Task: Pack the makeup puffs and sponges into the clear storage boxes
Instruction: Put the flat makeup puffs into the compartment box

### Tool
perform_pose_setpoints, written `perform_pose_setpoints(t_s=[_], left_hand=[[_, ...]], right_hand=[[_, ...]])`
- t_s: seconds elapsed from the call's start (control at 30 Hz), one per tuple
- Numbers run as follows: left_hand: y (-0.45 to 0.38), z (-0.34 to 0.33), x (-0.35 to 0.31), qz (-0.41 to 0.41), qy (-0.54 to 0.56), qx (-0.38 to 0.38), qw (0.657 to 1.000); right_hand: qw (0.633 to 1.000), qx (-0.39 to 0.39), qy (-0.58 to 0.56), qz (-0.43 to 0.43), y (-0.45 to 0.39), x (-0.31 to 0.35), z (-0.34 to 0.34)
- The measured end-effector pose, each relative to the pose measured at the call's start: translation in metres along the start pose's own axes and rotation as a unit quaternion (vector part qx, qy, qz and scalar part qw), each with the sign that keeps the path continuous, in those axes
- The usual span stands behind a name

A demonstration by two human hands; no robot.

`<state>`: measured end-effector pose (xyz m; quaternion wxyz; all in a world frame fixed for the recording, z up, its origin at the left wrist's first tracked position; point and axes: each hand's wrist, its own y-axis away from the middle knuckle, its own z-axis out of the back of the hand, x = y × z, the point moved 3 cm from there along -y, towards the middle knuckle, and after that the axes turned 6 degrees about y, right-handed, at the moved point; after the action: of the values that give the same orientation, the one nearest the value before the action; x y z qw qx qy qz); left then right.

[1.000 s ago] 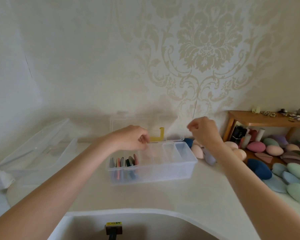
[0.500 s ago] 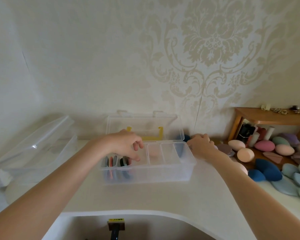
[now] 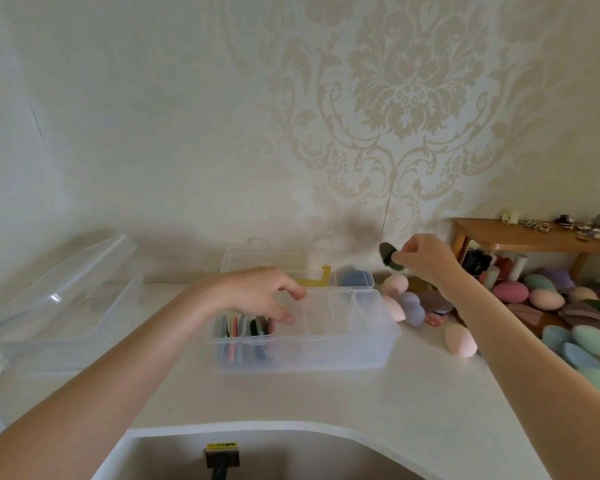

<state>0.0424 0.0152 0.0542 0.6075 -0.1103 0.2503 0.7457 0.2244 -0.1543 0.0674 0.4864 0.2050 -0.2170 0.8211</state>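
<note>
The far cream wallpapered wall point(image 3: 222, 133) bears a pale beige damask flower pattern. On the white countertop point(image 3: 291, 400), the clear plastic divided storage box point(image 3: 326, 351) shows flat puffs point(image 3: 246, 329) in blue, coral and dark green, with a yellow latch point(image 3: 317, 277) behind. The right hand point(image 3: 426, 258) pinches a dark green flat puff point(image 3: 388, 256). Right: pink egg-shaped sponges point(image 3: 459, 341), mint green ones point(image 3: 591, 339), a brown wooden shelf point(image 3: 534, 237).

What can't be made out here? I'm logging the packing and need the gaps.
Head view only:
- Left hand: motion-blurred over the clear divided box; contact with the upright flat puffs unclear.
- Dark green puff: partly covered by the right hand pinching it.
- Small items on the wooden shelf: too small to name.
- Pile of sponges: cut off by the right edge.
</note>
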Motion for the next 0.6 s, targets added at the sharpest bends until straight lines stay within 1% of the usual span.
perform_pose_setpoints(t_s=[0.1, 0.17, 0.23, 0.33, 0.43, 0.53, 0.6], left_hand=[[-0.009, -0.003, -0.007, -0.005, 0.018, 0.001, 1.0], [-0.014, -0.004, -0.008, -0.008, 0.047, -0.01, 0.999], [-0.016, -0.001, -0.006, -0.018, 0.063, -0.04, 0.997], [-0.01, 0.007, 0.001, -0.027, 0.06, -0.088, 0.994], [0.002, 0.01, 0.009, -0.009, 0.034, -0.072, 0.997], [0.01, 0.003, 0.015, 0.021, -0.011, -0.053, 0.998], [0.012, -0.002, 0.017, 0.039, -0.033, -0.054, 0.997]], right_hand=[[0.996, -0.067, -0.041, 0.03, 0.011, 0.012, 0.017], [0.991, -0.086, -0.076, 0.07, 0.029, 0.028, 0.022], [0.986, -0.066, -0.101, 0.115, 0.048, 0.045, 0.017], [0.98, -0.034, -0.066, 0.185, 0.072, 0.071, 0.0], [0.975, -0.03, -0.045, 0.216, 0.082, 0.087, -0.018], [0.977, -0.02, -0.035, 0.212, 0.088, 0.095, -0.035], [0.977, -0.017, -0.025, 0.213, 0.091, 0.098, -0.046]])
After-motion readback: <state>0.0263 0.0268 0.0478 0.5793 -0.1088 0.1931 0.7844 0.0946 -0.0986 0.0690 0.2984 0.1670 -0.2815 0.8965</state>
